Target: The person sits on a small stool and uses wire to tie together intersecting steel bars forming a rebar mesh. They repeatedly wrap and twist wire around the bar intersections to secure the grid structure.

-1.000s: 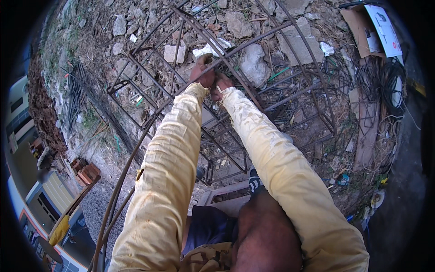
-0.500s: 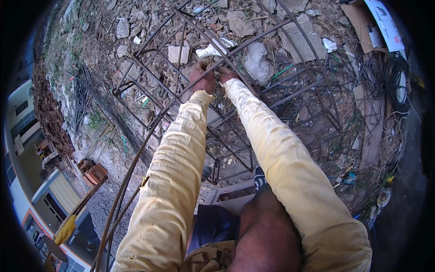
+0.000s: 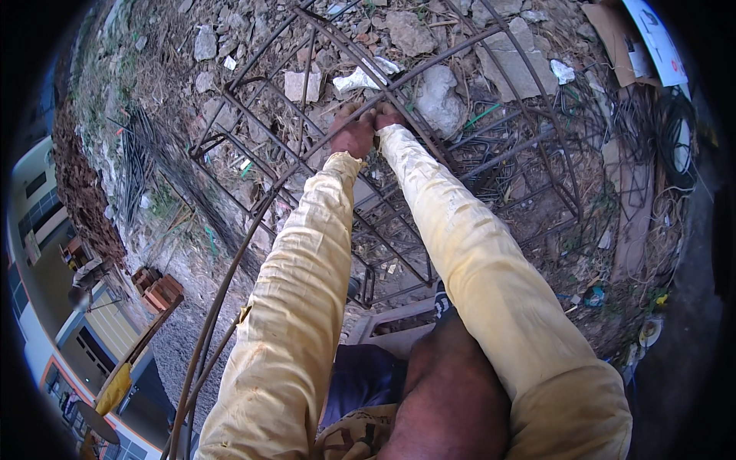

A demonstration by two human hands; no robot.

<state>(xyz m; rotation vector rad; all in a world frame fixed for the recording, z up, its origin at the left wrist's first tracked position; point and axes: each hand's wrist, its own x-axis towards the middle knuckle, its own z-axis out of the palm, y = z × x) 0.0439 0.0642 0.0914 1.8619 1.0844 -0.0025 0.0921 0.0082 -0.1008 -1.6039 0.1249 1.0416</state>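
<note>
A cage of rusty rebar (image 3: 452,52), long bars crossed with square stirrups, stands over rubble in front of me. Both hands meet near a crossing of bars at its middle. My left hand (image 3: 352,135) is closed, knuckles up, and one bar passes across its fingers. Right beside it, my right hand (image 3: 389,116) is also closed, its fingertips drawn in toward the left hand's. Whatever the fingers pinch is hidden or too small to make out. Yellow sleeves (image 3: 295,253) cover both forearms.
Pale stones (image 3: 441,103) and broken slabs lie beneath the cage. Long bars (image 3: 222,295) run down past my left arm. A cardboard box (image 3: 613,42) and a coil of black cable (image 3: 673,142) lie at the right. Bricks (image 3: 161,294) are stacked at the left, near a bent-over person (image 3: 86,280).
My right hand has shifted slightly up, and its fingers are now nearer my left hand's. The left hand has turned a little at the same crossing. The cage looks unmoved.
</note>
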